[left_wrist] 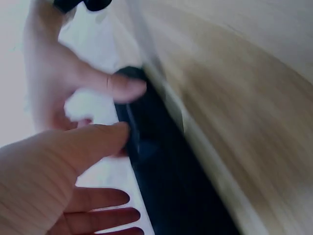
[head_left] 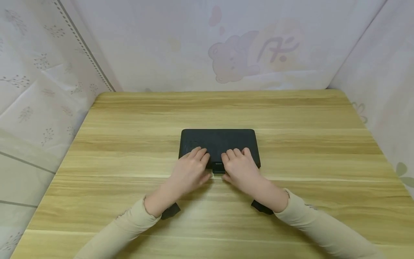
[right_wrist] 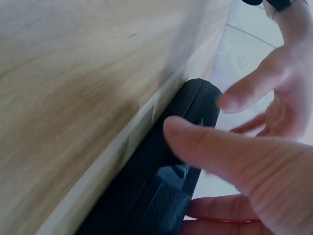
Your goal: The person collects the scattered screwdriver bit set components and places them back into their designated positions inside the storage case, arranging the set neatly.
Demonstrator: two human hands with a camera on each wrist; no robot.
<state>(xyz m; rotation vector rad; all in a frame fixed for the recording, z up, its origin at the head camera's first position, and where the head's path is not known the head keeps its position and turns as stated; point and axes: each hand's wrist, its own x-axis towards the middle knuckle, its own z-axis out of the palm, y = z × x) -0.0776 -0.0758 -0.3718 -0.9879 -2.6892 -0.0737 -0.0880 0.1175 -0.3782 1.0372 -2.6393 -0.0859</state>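
Observation:
A flat black case (head_left: 223,140) with rounded corners lies on the wooden table; a small tab (head_left: 218,169) juts from the middle of its near side. Over the left part of the near edge, my left hand (head_left: 191,169) has its fingertips at the lid and its thumb in front. On the right, my right hand (head_left: 243,171) mirrors it, fingers bent lightly at the top. In the left wrist view, the left thumb reaches the case's side (left_wrist: 166,161) while the other fingers extend straight. The right wrist view has the right thumb (right_wrist: 195,142) overlapping the case's side.
The wood-grain table (head_left: 129,144) extends around the case. Pale patterned curtains hang behind it (head_left: 161,46) and at both sides. Black bands sit under the left wrist (head_left: 170,211) and right wrist (head_left: 262,207).

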